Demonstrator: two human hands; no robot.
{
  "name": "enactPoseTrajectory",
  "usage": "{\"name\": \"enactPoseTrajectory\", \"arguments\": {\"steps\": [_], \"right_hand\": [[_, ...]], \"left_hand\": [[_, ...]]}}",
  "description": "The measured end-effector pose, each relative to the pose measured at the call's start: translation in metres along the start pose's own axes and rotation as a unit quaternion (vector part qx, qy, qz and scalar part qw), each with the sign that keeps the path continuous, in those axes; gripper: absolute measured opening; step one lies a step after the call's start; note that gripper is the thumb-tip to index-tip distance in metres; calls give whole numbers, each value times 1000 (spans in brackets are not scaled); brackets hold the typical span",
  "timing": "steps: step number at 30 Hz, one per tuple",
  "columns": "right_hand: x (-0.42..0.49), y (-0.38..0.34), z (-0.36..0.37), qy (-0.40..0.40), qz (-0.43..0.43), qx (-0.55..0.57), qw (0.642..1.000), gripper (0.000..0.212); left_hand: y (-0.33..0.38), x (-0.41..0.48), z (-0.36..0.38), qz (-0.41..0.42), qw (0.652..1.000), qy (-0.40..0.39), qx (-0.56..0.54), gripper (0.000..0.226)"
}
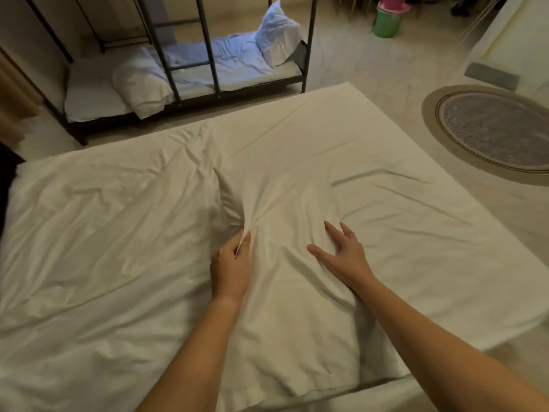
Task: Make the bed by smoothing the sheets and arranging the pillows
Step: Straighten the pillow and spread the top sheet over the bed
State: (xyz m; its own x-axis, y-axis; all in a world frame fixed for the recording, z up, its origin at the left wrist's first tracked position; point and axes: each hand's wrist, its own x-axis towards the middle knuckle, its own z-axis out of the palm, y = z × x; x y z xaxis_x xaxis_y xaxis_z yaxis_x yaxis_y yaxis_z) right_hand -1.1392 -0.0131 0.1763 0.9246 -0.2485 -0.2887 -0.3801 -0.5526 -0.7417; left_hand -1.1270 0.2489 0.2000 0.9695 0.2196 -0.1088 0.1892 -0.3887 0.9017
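Observation:
A white sheet (371,162) covers the wide bed in front of me, creased across the left half and flatter on the right. My left hand (230,263) pinches a fold of the sheet near the bed's middle, and wrinkles fan out from the pinch. My right hand (341,251) lies flat on the sheet just to the right, fingers spread. A raised ridge of cloth runs from between my hands toward the near edge. No pillow shows on this bed.
A dark metal bunk frame (208,55) stands beyond the bed, with a rumpled white pillow (277,34) and bedding on its lower bunk. A round grey rug (493,132) lies on the tiled floor at right. A green bucket (386,22) stands at the back.

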Motion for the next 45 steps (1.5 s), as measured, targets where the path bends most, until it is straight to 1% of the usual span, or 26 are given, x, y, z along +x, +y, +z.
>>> {"name": "enactPoseTrajectory", "arguments": {"steps": [3,6,9,11,13,16,19,22,26,33,39,45], "right_hand": [[41,24,-45,24,-14,-6,1000,98],[77,42,-78,37,-27,-19,999,94],[107,58,-96,19,-22,-63,998,93],[120,69,-98,0,-7,-116,993,93],[125,81,-93,-20,18,-150,988,90],[117,93,-79,-47,40,-159,985,83],[100,96,-66,-82,51,-158,983,77],[82,89,-49,-115,51,-167,978,73],[53,65,-15,-151,19,-182,972,70],[-20,12,79,-210,-32,-199,957,68],[-99,-29,192,-253,-30,-216,943,71],[-187,-53,335,-278,-36,-242,929,69]], "left_hand": [[19,14,54,-4,999,-27,-31,37],[38,31,94,4,997,-57,-44,35],[38,49,121,-10,994,-105,23,32],[30,56,129,-38,984,-149,91,33],[24,55,134,-52,974,-178,131,33],[19,44,126,-64,970,-176,154,32],[7,32,101,-89,968,-166,166,32],[-11,18,64,-112,968,-143,172,33],[-38,-9,-2,-157,968,-110,163,35],[-110,-80,-158,-245,952,-50,176,38],[-212,-139,-309,-319,929,-16,187,41],[-348,-179,-443,-379,902,-10,208,42]]}}
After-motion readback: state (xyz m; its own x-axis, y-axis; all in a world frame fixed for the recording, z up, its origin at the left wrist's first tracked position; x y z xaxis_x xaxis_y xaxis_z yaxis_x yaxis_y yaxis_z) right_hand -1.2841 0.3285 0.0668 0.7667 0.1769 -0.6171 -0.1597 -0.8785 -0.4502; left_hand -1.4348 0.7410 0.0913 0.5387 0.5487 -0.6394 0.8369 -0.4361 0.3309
